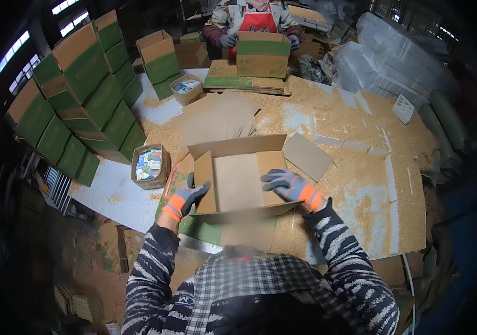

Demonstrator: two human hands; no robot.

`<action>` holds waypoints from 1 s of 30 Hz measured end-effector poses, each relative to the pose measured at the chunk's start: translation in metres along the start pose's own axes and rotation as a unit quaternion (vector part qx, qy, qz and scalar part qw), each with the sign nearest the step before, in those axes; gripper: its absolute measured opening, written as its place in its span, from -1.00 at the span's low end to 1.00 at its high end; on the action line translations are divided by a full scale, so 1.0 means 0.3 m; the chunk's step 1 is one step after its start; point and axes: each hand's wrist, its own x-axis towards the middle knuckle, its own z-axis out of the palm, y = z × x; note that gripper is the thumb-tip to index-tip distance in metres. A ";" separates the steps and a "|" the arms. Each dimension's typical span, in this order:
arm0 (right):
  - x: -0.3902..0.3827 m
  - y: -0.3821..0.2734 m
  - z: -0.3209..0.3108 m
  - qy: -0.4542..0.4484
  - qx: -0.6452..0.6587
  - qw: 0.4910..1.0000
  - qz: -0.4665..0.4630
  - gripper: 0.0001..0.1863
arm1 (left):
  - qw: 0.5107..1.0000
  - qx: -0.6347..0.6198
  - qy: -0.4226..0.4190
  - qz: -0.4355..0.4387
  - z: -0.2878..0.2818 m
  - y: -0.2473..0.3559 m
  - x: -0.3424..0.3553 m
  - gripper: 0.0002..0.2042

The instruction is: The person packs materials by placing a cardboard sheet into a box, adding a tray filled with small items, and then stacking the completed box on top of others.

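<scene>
An open cardboard box (236, 178) sits in front of me, with a plain base and folded end flaps. In a grey glove with an orange cuff, my left hand (188, 195) grips its left end, fingers round the wall. My matching gloved right hand (287, 188) holds the right end, its fingers over the flap. Beneath the box lie green printed cardboard and brown sheets (216, 114). A loose piece of cardboard (308, 156) lies just right of it.
Stacks of green-and-brown cartons (90, 97) line the left. A box of packets (149, 167) and a basket (187, 89) stand on the shavings-covered table (361, 201). Across it, a gloved person (258, 19) holds a carton (262, 58). White wrapped blocks (375, 56) are piled back right.
</scene>
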 end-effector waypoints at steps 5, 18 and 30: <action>-0.053 0.061 0.029 0.321 0.087 0.913 0.235 -0.65 | 0.948 -0.296 0.043 -0.105 0.083 0.131 0.062 -0.23; -0.009 -0.161 0.304 0.101 0.485 0.772 0.398 -0.38 | 0.494 -0.856 0.107 -0.110 -0.092 -0.109 -0.408 -0.38; 0.744 -0.508 1.186 0.007 0.009 0.997 -0.077 -0.42 | 0.521 -0.306 0.766 -0.219 -0.836 -0.890 -0.839 -0.59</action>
